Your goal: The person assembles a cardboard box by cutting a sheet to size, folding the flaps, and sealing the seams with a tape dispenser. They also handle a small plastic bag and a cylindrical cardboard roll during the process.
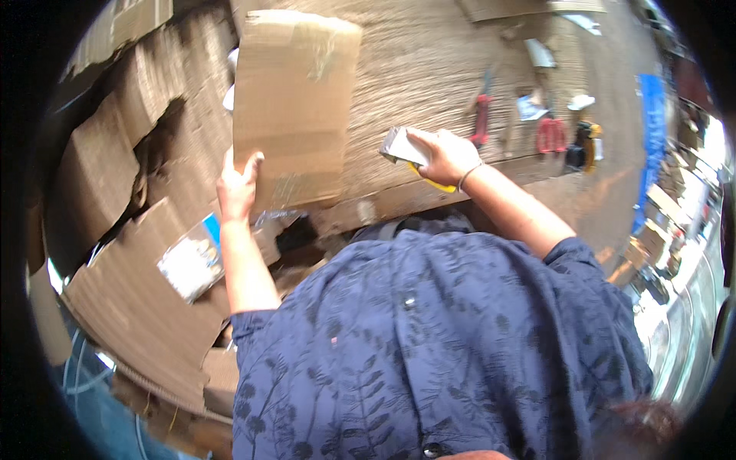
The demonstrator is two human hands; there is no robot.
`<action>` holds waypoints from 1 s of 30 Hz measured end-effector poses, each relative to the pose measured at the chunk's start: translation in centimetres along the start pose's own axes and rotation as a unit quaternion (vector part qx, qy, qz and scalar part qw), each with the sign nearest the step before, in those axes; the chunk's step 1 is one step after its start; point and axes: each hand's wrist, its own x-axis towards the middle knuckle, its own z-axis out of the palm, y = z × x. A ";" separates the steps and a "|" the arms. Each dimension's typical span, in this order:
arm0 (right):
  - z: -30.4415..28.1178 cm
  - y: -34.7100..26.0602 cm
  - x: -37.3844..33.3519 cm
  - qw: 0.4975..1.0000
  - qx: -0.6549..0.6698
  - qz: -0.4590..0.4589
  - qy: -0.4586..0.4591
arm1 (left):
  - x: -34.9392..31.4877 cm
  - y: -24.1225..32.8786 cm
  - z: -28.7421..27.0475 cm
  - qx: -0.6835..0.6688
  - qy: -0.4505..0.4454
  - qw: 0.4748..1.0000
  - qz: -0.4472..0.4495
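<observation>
A brown cardboard piece (pixel 295 111) stands up over the wooden table (pixel 418 69), with strips of clear tape on its face. My left hand (pixel 237 188) grips its lower left edge, thumb on the front; the other fingers are partly hidden. To the right of the cardboard, my right hand (pixel 451 159) is closed round a small white-and-grey hand tool (pixel 401 146) with a yellow part (pixel 435 181) beneath it. The tool's exact kind is not clear. A gap of bare wood lies between tool and cardboard.
Red-handled scissors (pixel 550 135), a red-handled tool (pixel 481 119), and a black-and-orange object (pixel 584 146) lie on the table at right, among paper scraps. A blue strip (pixel 651 146) runs along the right. Cardboard sheets (pixel 138 284) and a clear bag (pixel 190 267) are at left.
</observation>
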 end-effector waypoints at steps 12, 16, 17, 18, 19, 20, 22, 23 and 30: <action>-7.0 11.7 -7.1 0.951 0.165 0.154 0.212 | -5.7 4.7 10.0 0.164 0.057 0.967 0.186; -11.4 14.1 -3.8 0.947 0.024 0.214 0.239 | -9.5 9.1 12.3 0.253 0.071 0.944 0.200; -12.6 15.1 -3.3 0.943 0.018 0.222 0.245 | -10.4 10.3 12.9 0.264 0.073 0.939 0.210; -13.4 16.5 -2.7 0.941 0.000 0.233 0.247 | -11.4 11.3 13.5 0.277 0.073 0.933 0.216; -13.8 19.6 -1.9 0.938 0.017 0.228 0.262 | -12.2 12.0 14.2 0.243 0.055 0.940 0.233; -13.9 22.5 -1.1 0.936 0.035 0.221 0.274 | -12.9 12.3 14.9 0.222 0.047 0.939 0.259; -15.1 24.8 -0.9 0.929 0.010 0.235 0.287 | -13.7 11.9 15.7 0.231 0.062 0.930 0.278; -14.9 26.9 -0.3 0.919 -0.009 0.246 0.307 | -13.9 11.5 15.7 0.266 0.130 0.922 0.249; -11.7 40.5 4.4 0.881 -0.034 0.253 0.399 | -14.1 9.5 14.4 0.252 0.208 0.945 -0.008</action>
